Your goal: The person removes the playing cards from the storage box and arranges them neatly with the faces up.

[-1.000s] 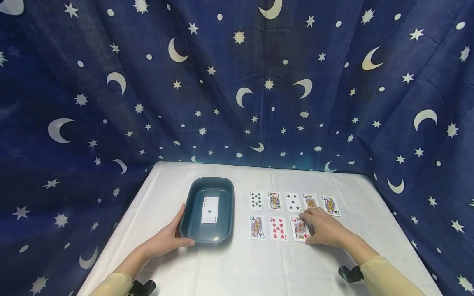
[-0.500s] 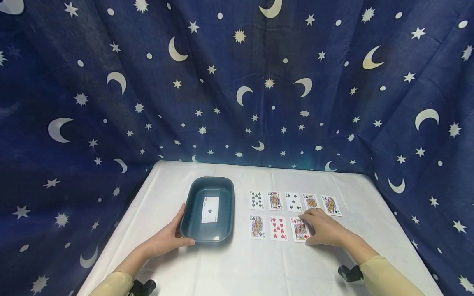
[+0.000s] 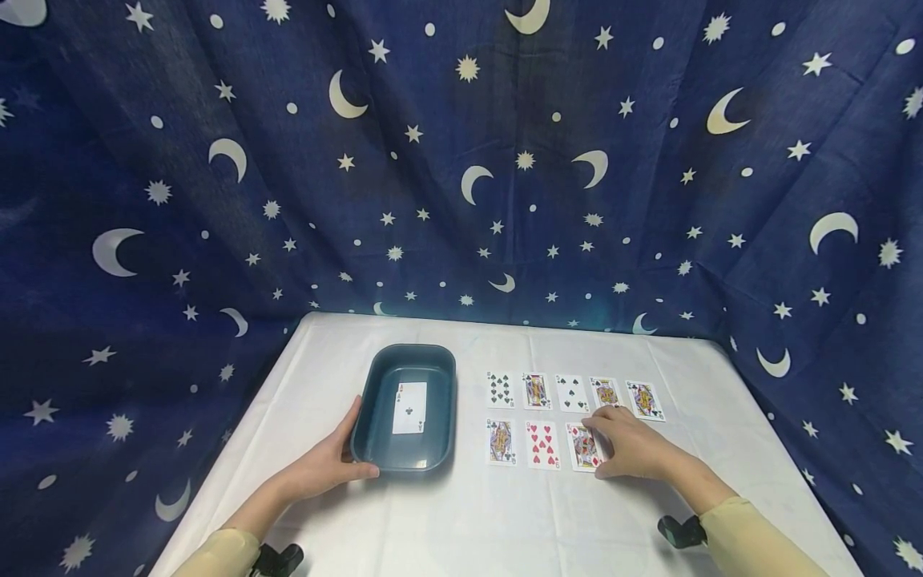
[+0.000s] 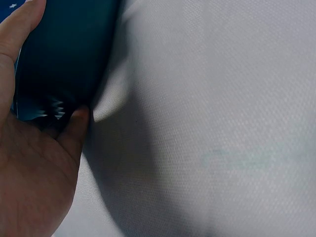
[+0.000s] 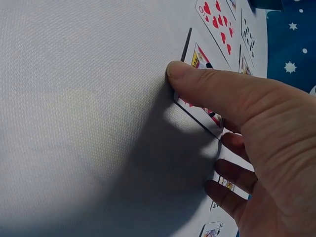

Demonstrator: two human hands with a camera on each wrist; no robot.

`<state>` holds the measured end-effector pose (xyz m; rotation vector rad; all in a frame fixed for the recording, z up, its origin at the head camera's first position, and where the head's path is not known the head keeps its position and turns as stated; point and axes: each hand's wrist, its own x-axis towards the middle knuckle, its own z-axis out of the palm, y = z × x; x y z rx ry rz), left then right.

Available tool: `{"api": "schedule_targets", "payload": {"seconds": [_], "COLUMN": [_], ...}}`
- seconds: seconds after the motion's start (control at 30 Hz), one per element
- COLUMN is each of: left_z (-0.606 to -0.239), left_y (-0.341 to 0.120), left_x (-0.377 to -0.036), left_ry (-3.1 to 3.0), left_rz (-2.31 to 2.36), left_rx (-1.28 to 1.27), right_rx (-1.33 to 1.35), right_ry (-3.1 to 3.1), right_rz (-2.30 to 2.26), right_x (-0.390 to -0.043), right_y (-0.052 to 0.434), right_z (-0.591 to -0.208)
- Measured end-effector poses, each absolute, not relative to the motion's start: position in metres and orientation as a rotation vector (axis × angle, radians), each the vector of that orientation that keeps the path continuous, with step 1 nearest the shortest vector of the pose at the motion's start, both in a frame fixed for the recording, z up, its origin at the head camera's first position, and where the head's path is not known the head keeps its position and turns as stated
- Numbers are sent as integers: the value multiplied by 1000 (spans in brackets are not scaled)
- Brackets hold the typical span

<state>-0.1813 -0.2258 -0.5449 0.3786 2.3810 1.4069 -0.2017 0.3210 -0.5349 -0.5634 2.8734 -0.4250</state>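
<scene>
My left hand holds the near left corner of a dark teal tray, thumb at its near side and fingers along the left wall. An ace of clubs lies face up in it, over another card with a red corner mark. My right hand pinches a diamond face card across its near and far edges, at the right end of the near row. In the right wrist view the thumb covers part of that card. Whether it is raised off the cloth, I cannot tell.
Left of the held card lie a nine of hearts and a club face card. A far row of several face-up cards includes a spade card and a face card. A starry blue curtain surrounds the white-covered table.
</scene>
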Motion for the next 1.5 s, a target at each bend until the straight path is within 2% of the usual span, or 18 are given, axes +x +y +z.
{"api": "schedule_targets", "payload": {"seconds": [0.87, 1.13, 1.5], "left_z": [-544, -543, -542], "left_y": [-225, -225, -225], "left_x": [-180, -180, -180], "left_ry": [2391, 2399, 2429], "left_rz": [1408, 1398, 1356], "left_rx": [388, 398, 386], "right_rx": [-521, -615, -673], "right_ry": [2861, 2860, 2955], "right_rz": [-415, -468, -494], "right_x": [-201, -204, -221], "right_y": [319, 319, 279], "right_z": [-532, -525, -505]}}
